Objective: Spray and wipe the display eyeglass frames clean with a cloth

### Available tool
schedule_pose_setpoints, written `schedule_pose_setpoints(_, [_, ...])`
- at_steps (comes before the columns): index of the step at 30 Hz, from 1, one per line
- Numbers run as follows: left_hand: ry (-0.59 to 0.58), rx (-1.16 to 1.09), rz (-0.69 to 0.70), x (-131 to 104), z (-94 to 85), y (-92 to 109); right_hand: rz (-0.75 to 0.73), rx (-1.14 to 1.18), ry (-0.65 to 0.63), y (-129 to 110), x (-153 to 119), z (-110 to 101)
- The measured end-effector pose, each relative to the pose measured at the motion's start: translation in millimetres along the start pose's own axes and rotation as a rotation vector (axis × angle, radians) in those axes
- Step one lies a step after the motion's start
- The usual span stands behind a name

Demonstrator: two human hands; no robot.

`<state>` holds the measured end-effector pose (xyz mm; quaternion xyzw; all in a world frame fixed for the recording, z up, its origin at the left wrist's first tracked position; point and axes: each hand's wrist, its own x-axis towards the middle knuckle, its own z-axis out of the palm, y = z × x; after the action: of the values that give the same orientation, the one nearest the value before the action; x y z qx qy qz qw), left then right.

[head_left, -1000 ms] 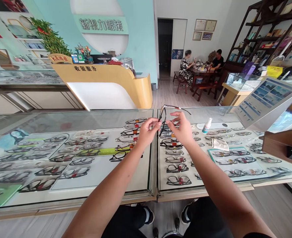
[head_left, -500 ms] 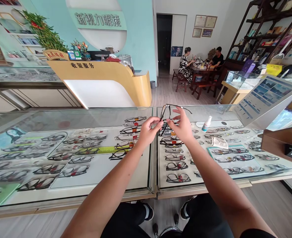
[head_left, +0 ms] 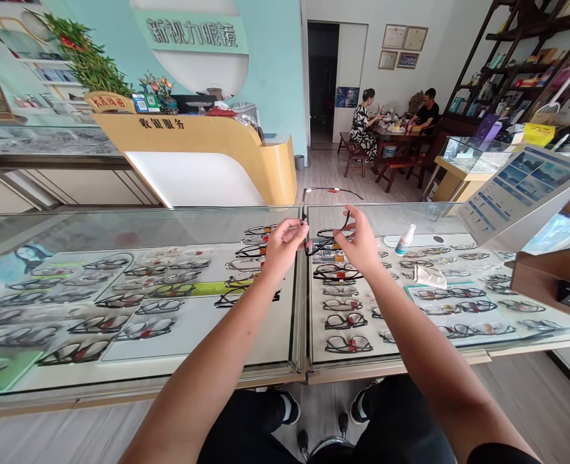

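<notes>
Black-framed eyeglasses (head_left: 332,189) gripped at the front by the left hand (head_left: 285,243) and pinched along one temple by the right hand (head_left: 360,243), held above the glass surface (head_left: 353,372) near its far edge, wall sign (head_left: 192,33) lettered 新视力眼镜, cashier desk (head_left: 202,131) marked 收银服务.

Curved yellow counter (head_left: 217,136), leafy plant (head_left: 86,61), framed pictures (head_left: 401,42)
</notes>
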<state>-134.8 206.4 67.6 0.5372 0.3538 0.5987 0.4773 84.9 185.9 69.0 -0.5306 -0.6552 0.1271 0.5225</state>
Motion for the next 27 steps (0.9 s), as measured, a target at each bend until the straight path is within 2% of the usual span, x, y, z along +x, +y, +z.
schedule_pose_setpoints(10, [0.177,-0.113,0.036,14,-17.0,2,0.043,-0.042,-0.003,7,1,3])
schedule_pose_setpoints(14, [0.192,-0.110,0.039,17,-19.8,3,0.004,-0.122,-0.003,8,1,3])
schedule_pose_setpoints(17, [0.147,-0.077,0.035,14,-16.2,4,-0.080,-0.253,0.064,4,-1,2])
schedule_pose_setpoints(19, [0.093,-0.052,0.019,10,-11.6,3,-0.141,-0.283,0.054,-2,-3,2])
schedule_pose_setpoints(24, [-0.076,-0.019,-0.043,-3,1.3,2,-0.325,-0.171,-0.164,-21,-12,10])
schedule_pose_setpoints(27, [-0.140,-0.026,-0.039,-8,5.5,2,-0.349,-0.125,-0.225,-27,-17,17])
